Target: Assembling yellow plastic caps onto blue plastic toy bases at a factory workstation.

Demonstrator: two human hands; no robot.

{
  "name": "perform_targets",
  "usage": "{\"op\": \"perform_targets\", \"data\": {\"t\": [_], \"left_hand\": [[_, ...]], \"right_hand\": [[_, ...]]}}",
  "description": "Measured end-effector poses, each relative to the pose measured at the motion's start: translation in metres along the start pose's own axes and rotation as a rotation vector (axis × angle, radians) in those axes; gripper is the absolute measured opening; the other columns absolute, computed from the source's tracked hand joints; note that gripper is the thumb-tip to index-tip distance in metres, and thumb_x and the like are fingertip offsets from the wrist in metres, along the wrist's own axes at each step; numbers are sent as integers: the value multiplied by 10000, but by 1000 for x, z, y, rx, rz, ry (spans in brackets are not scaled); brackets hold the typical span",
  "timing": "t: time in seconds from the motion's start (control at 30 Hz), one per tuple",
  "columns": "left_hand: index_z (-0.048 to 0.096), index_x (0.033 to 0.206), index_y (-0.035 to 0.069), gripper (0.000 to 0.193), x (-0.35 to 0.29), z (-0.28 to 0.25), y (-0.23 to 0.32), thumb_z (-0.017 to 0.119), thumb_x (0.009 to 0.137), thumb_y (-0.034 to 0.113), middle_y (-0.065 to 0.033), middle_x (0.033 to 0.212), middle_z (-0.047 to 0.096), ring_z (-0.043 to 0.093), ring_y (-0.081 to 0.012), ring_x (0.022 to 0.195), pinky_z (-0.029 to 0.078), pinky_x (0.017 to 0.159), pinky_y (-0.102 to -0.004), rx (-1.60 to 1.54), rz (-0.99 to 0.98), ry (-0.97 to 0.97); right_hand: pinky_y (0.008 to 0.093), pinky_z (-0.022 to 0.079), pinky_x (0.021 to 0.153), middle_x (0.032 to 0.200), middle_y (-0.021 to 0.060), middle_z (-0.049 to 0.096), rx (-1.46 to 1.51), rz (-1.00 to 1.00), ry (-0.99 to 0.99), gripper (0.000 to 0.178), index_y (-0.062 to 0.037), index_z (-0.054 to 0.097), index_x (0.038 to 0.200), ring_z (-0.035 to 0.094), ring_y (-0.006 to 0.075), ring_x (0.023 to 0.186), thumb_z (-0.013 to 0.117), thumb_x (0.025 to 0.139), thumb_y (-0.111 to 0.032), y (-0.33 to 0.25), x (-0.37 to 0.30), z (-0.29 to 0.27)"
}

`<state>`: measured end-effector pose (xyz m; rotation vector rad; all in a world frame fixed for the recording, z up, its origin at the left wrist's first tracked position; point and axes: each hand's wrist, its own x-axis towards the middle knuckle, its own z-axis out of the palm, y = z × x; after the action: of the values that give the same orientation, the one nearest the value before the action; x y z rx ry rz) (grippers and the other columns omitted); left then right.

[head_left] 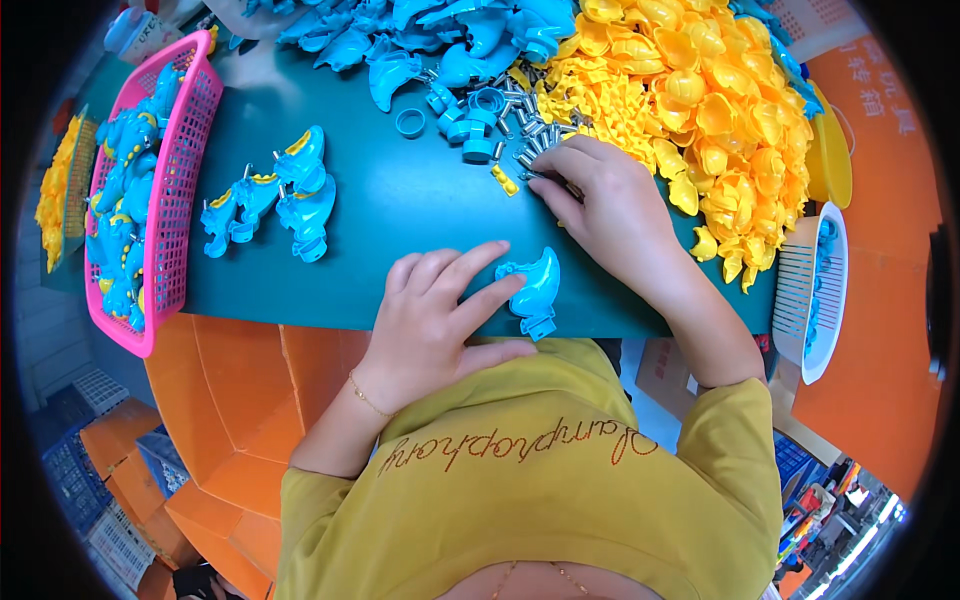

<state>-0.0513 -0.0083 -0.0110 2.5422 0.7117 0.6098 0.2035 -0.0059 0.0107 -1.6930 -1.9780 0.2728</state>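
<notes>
I judge that I am fetching a small part for the blue plastic half-shell, which lies by the near edge of the green tabletop, in front of me; its curved point is turned away from me and I can see no yellow on it. My left hand is loosely open with its fingers spread; one fingertip reaches the shell's left edge, apparently steadying it rather than gripping it. My right hand is at the near side of the loose silver metal cylinders, thumb and fingers bent toward one another; I cannot tell whether they have hold of a cylinder, as my knuckles hide part of the pinch. Just to the left of those fingertips lies a yellow plastic strip.

Off to my left, a group of blue half-shells carries yellow strips and jutting metal pieces, so I take them as the pattern; by that measure, the next move calls for a sure pinch on one small piece, a short carry back to the shell, and a firmer left-hand hold while the piece is seated.
</notes>
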Motion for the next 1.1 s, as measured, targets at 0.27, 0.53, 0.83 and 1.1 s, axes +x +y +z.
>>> {"op": "perform_targets", "data": {"t": [0.27,0.53,0.83,1.1], "left_hand": [[740,1260,248,673,4,-1,17,897,717,614,-28,1296,620,563,-240,1088,388,987,-419,-7,-107,35],[785,1125,263,512,9,7,14,963,678,437,5,1258,672,587,-223,1035,393,960,-419,-28,-132,67],[821,1100,273,403,1,-6,-3,908,708,232,17,1353,697,597,-241,1090,400,986,-416,-77,-109,-46],[822,1090,261,345,3,-12,-9,876,750,233,24,1347,700,597,-234,1101,404,984,-407,-143,-97,-102]], "right_hand": [[436,577,765,980,126,730,-64,63,-60,119,-57,756,1019,716,349,878,756,941,-147,-4,-1,-1],[438,582,753,997,110,739,-146,-5,-133,112,-52,756,1003,723,352,893,736,958,-154,-7,-1,-10],[391,588,795,1047,90,765,312,-248,-121,171,-77,773,1079,738,289,934,793,910,-61,0,-17,-14],[379,582,726,1087,58,779,185,-463,-99,289,-83,783,1066,725,258,910,789,786,-10,7,-18,-4]]}}
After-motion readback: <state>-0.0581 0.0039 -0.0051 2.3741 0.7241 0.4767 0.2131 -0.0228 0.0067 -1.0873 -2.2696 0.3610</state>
